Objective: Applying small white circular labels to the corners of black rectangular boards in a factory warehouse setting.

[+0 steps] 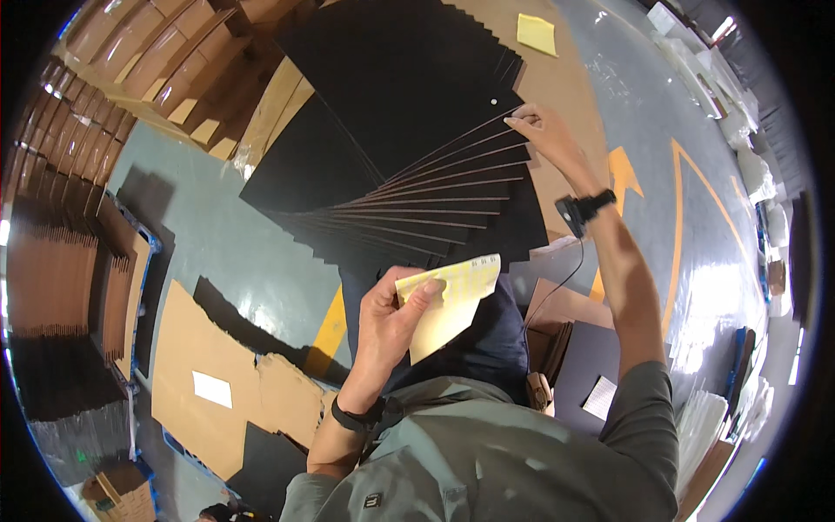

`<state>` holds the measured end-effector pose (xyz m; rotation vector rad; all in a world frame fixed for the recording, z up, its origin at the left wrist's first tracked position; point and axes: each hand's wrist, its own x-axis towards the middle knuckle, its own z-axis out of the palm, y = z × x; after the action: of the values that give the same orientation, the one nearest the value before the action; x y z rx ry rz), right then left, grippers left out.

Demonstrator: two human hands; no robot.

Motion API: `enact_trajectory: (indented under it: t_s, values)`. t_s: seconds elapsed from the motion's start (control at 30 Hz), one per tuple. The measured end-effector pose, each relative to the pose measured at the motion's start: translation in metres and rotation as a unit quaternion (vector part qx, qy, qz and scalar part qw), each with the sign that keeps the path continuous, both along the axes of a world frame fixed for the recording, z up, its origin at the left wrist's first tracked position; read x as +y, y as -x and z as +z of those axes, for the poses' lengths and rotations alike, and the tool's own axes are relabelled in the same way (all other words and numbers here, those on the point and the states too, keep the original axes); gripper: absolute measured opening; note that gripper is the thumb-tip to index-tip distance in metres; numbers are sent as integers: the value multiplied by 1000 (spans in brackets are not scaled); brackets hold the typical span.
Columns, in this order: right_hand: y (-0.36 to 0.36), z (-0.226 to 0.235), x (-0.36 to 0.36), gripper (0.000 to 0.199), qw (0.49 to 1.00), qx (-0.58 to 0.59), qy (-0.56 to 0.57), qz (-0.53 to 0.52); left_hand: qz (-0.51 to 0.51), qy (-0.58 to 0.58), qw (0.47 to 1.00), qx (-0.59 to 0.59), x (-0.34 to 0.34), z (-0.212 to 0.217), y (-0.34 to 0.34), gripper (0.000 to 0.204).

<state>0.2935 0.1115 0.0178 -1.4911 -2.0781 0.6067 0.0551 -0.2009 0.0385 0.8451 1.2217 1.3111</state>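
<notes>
A pad of pale yellow paper sheets (452, 300), printed with small rows, is held in my left hand (391, 313), with the thumb pressed flat on top. In front of me lies a stack of flat black boards (409, 96). Several of its boards are fanned out, their thin brown edges (435, 187) spreading toward the right. My right hand (544, 135) reaches to the right edge of the fan, fingertips pinched close to a board's corner. Whatever lies between those fingertips is too small to make out. A small white dot (494, 102) shows on the black surface just beside them.
Brown cardboard (570, 87) lies under the stack, with a yellow sheet (537, 35) on it. Cardboard stacks (52, 278) stand at the left. Lower left is a torn cardboard piece (209, 348). A cable (565, 283) hangs from my right wrist. Wrapped goods line the far right.
</notes>
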Motion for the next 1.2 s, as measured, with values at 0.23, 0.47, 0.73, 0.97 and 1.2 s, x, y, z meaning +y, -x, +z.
enact_trajectory:
  t_s: [0.23, 0.47, 0.73, 0.97, 1.2]
  values:
    - [38, 86, -156, 18, 937, 62, 15, 342, 23, 3, 1000, 15, -3, -2, 6, 18]
    - [43, 79, -173, 16, 931, 42, -36, 361, 14, 5, 999, 39, 1, 8, 2, 22]
    - [45, 73, -176, 16, 922, 34, -140, 359, 13, 23, 1000, -3, 5, 4, 0, 25]
    - [40, 58, -148, 12, 978, 103, -8, 179, 31, 31, 999, -32, 8, 3, -1, 23]
    - [-2, -19, -5, 30, 999, -4, 35, 15, 12, 36, 999, -18, 2, -5, -6, 22]
